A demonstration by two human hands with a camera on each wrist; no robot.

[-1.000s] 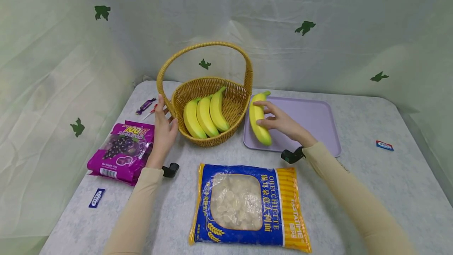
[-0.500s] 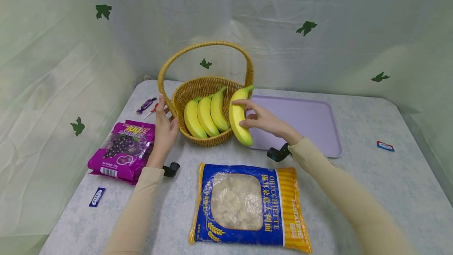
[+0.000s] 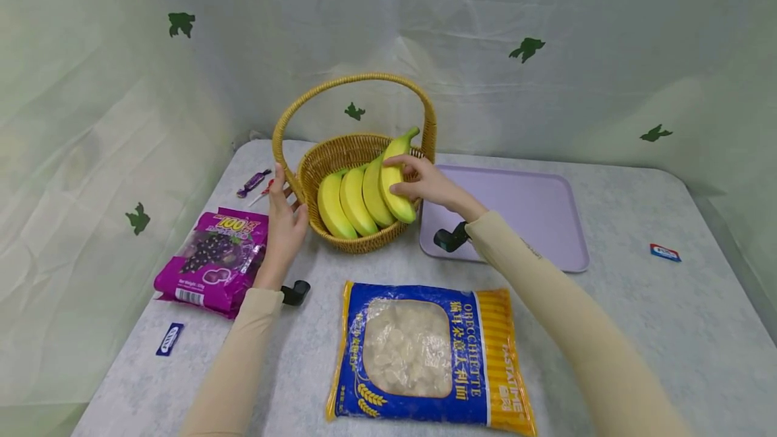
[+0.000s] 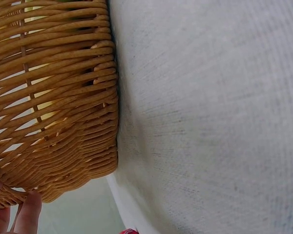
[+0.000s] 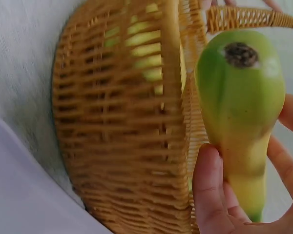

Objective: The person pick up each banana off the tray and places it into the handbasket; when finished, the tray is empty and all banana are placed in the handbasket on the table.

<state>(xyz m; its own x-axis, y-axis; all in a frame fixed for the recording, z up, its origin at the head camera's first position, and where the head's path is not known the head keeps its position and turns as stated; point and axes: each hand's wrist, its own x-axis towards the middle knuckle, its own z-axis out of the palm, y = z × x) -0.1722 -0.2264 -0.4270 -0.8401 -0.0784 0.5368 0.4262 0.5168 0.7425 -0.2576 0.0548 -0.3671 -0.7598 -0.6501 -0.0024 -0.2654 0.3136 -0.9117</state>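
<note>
In the head view a wicker basket (image 3: 364, 245) with a tall arched handle holds several bananas (image 3: 358, 201) lying side by side. My right hand (image 3: 427, 186) grips another banana (image 3: 394, 184) over the basket's right side, stem pointing up and back. Seen by the right wrist camera, that banana (image 5: 239, 97) sits between thumb and fingers above the rim, its green end toward the lens. At the basket's left, my left hand (image 3: 286, 228) holds the rim by the handle's foot. Fingertips (image 4: 29, 214) curl at the woven edge in the left wrist view.
Right of the basket lies a lilac tray (image 3: 516, 221). A blue and yellow pasta bag (image 3: 425, 356) is in front. Purple candy bag (image 3: 212, 261), wrapped candy (image 3: 253, 183), lollipop (image 3: 264, 191) and a small blue packet (image 3: 170, 339) lie left; a small red-blue packet (image 3: 665, 252) lies right.
My right hand has carried the banana leftward from above the tray to over the basket's right side, beside the other bananas. The left hand has stayed at the basket's left rim.
</note>
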